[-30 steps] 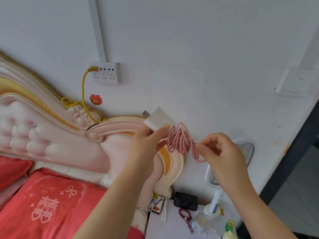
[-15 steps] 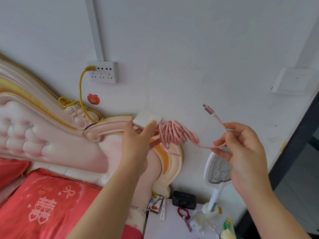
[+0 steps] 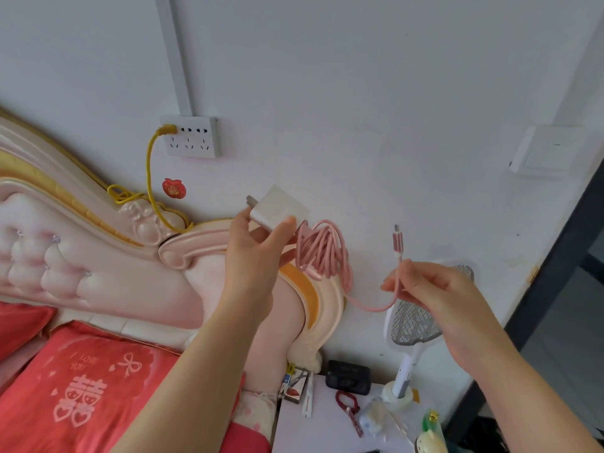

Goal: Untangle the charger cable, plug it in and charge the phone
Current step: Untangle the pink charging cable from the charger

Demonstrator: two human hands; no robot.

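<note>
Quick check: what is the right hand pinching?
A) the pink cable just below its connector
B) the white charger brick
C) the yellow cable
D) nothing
A: the right hand pinches the pink cable just below its connector, while the left hand holds the white charger brick.

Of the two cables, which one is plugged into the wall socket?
The yellow cable, at the left end of the socket. The pink cable hangs bundled from the charger in the left hand.

One left hand (image 3: pixel 258 256), one right hand (image 3: pixel 434 295); one white square charger plug (image 3: pixel 279 209); one pink braided cable (image 3: pixel 322 253); one white wall socket panel (image 3: pixel 191 137); one yellow cord (image 3: pixel 148 171); one mesh swatter (image 3: pixel 415 322).
</note>
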